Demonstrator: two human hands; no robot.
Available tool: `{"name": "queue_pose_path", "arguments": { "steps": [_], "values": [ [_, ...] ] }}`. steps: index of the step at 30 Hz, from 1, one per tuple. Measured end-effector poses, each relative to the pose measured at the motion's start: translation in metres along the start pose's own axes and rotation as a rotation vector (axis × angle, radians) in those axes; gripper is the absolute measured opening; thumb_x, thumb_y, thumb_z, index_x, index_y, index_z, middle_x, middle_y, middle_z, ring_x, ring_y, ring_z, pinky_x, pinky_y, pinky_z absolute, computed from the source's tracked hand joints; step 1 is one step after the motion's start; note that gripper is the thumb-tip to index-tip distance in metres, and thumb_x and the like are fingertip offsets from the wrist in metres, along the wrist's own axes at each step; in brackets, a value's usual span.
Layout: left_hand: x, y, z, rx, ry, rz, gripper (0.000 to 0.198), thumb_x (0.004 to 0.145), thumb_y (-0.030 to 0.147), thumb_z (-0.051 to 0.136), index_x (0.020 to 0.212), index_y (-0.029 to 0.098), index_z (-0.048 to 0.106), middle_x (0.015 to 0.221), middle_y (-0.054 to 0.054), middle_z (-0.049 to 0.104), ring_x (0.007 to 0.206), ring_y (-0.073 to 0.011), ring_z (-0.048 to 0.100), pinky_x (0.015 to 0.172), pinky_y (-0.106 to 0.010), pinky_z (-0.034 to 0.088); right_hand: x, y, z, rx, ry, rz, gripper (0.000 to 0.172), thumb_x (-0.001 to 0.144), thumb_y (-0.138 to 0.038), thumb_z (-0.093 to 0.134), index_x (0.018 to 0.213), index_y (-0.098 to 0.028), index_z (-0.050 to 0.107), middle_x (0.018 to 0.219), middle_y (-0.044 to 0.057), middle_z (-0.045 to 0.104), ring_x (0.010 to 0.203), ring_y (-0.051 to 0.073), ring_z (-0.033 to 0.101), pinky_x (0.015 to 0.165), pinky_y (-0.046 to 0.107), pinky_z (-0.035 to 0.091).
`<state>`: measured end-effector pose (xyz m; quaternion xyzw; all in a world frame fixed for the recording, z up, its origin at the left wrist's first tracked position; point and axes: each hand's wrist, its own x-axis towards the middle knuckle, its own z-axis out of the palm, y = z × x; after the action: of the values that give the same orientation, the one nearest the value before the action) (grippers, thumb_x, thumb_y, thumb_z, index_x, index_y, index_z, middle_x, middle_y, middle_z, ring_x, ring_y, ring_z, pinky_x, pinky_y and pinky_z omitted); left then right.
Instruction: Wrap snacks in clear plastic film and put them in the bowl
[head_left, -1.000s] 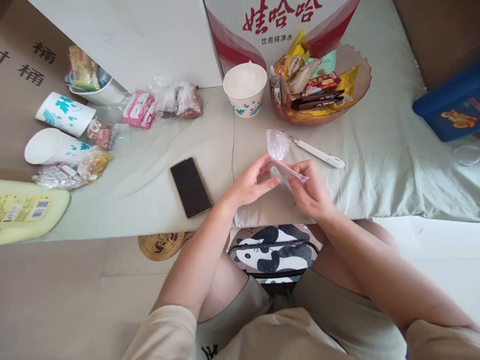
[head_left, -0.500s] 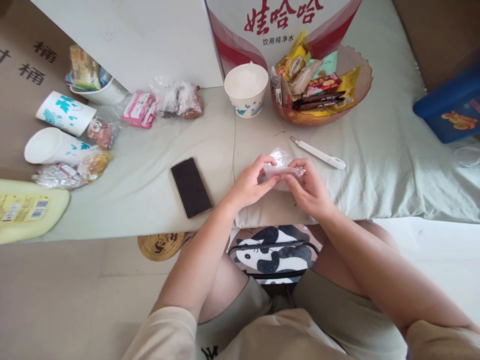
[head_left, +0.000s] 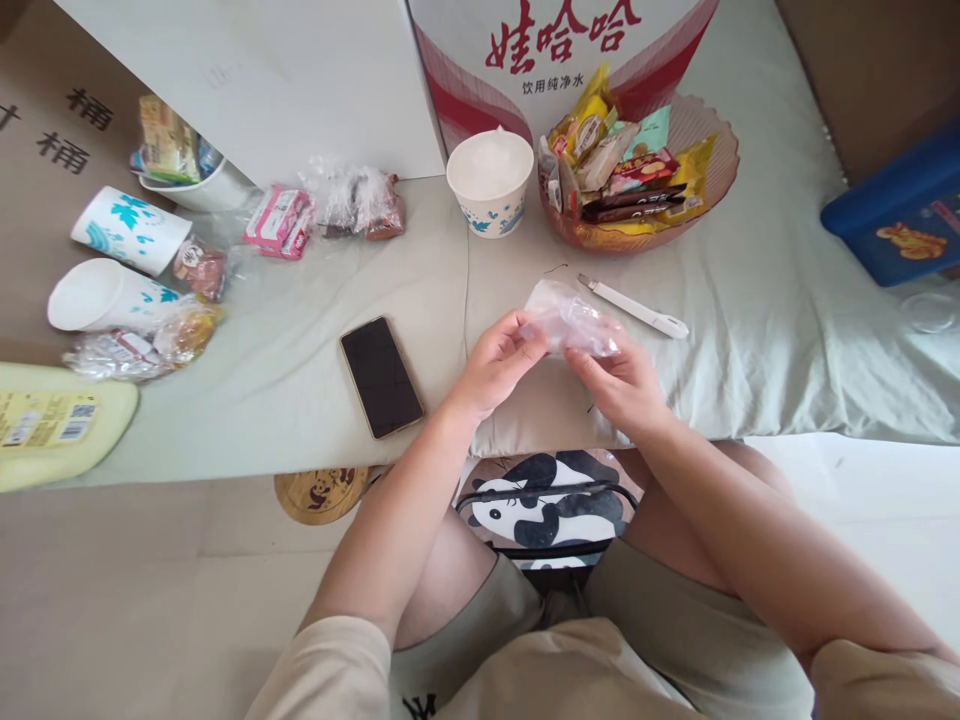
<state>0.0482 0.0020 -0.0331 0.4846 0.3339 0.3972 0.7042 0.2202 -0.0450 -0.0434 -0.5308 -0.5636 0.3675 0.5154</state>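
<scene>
A clear, crumpled plastic bag [head_left: 568, 315] is stretched between my two hands above the cloth-covered table [head_left: 525, 410]. My left hand [head_left: 504, 362] pinches its left side between thumb and fingers. On the other side, my right hand [head_left: 619, 378] grips the lower right part, its fingers partly behind the plastic. Just beyond my right hand lies a white utility knife [head_left: 634, 305]. A black phone [head_left: 382, 377] rests to the left of my left hand.
Behind the hands stand a paper cup [head_left: 491, 185] and a pink glass bowl [head_left: 720, 165] of wrapped snacks. Tipped cups [head_left: 131, 230], a pink packet [head_left: 277, 220] and a yellow-green container [head_left: 60, 425] are at left. A blue container [head_left: 900, 210] stands at right.
The bag is more spread out and lies higher between my hands, where before it was folded into a narrow edge. Both hands still grip it, with the fingers slightly shifted.
</scene>
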Motion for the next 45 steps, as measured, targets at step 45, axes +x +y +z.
{"name": "queue_pose_path", "arguments": {
  "steps": [45],
  "values": [
    [-0.002, 0.004, -0.008, 0.269, 0.011, -0.136, 0.053, 0.078, 0.044, 0.082, 0.112, 0.023, 0.047, 0.084, 0.001, 0.074, 0.073, -0.0126, 0.069, 0.074, -0.025, 0.049, 0.010, -0.004, -0.003, 0.145, 0.019, 0.338, 0.043, 0.079, -0.043, 0.073, 0.112, -0.022, 0.055, 0.074, -0.005, 0.056, 0.063, 0.013, 0.052, 0.060, 0.028, 0.044]
  ]
}}
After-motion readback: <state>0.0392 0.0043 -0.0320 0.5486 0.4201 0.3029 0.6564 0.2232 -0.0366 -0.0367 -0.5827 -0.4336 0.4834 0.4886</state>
